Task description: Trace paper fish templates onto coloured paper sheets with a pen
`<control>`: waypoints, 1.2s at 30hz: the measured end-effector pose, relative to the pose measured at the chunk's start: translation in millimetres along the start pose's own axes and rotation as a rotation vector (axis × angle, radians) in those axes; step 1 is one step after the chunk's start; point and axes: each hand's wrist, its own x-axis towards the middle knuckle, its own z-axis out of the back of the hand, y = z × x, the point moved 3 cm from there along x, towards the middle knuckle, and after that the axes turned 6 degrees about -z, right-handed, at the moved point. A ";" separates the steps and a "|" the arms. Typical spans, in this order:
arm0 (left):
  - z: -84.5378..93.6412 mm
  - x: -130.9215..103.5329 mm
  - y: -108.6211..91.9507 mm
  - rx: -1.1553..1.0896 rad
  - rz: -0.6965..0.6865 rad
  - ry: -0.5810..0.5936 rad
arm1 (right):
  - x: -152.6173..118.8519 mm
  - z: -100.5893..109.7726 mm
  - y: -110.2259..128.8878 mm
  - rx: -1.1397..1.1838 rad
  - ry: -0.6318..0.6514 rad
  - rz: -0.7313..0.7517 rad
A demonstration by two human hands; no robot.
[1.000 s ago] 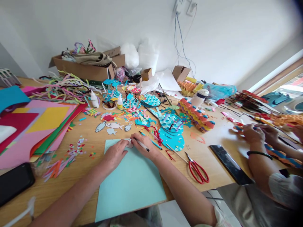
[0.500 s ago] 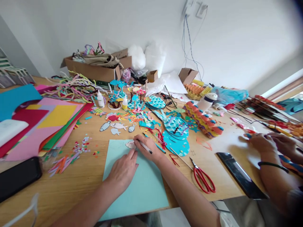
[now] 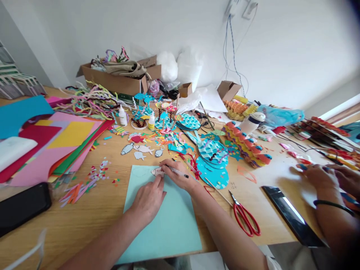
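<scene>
A light blue-green sheet of paper (image 3: 165, 228) lies on the table in front of me. Near its top edge is a small paper fish cutout (image 3: 156, 171) with a dark outline. My left hand (image 3: 148, 198) rests on the sheet, its index finger stretched out and pressing the fish's lower side. In my right hand (image 3: 180, 175) a pen (image 3: 180, 172) is gripped, its tip by the fish and hidden behind the fingers. Faint pencil outlines show on the sheet left of the fish. Several grey and white paper fish (image 3: 143, 149) lie just beyond the sheet.
Red-handled scissors (image 3: 246, 221) and a wooden stick (image 3: 218, 190) lie to the right. Coloured paper (image 3: 70, 135) and a black phone (image 3: 25, 208) are at left. Glue bottles (image 3: 123, 117) stand behind. At far right, another person's hands (image 3: 320, 178) work beside a dark glossy strip (image 3: 292, 215).
The view has shifted slightly, moving the table's things a little in the picture. My right hand's pen has tilted somewhat flatter, while my left hand stays on the fish.
</scene>
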 end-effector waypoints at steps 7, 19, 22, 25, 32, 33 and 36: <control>-1.9 0.3 1.6 -0.005 -0.008 -0.002 | 20.1 -2.3 -0.5 0.330 0.107 -0.092; -2.1 -1.1 1.3 -0.042 -0.008 -0.004 | 30.5 -13.4 -3.4 0.304 0.307 -0.109; -2.3 -1.0 1.0 -0.023 -0.014 0.005 | 30.0 -13.5 -2.9 0.274 0.294 -0.108; -1.9 -1.1 0.7 -0.020 -0.010 0.008 | 28.6 -14.1 -2.8 0.254 0.285 -0.099; -0.6 -1.2 0.2 0.008 -0.010 0.011 | 27.9 -14.6 -2.4 0.182 0.274 -0.096; 0.0 -1.2 0.1 0.010 -0.015 0.009 | 27.9 -14.8 -2.5 0.181 0.273 -0.093; 1.5 -1.0 0.0 0.009 -0.019 0.013 | 27.6 -15.3 -3.1 0.177 0.262 -0.071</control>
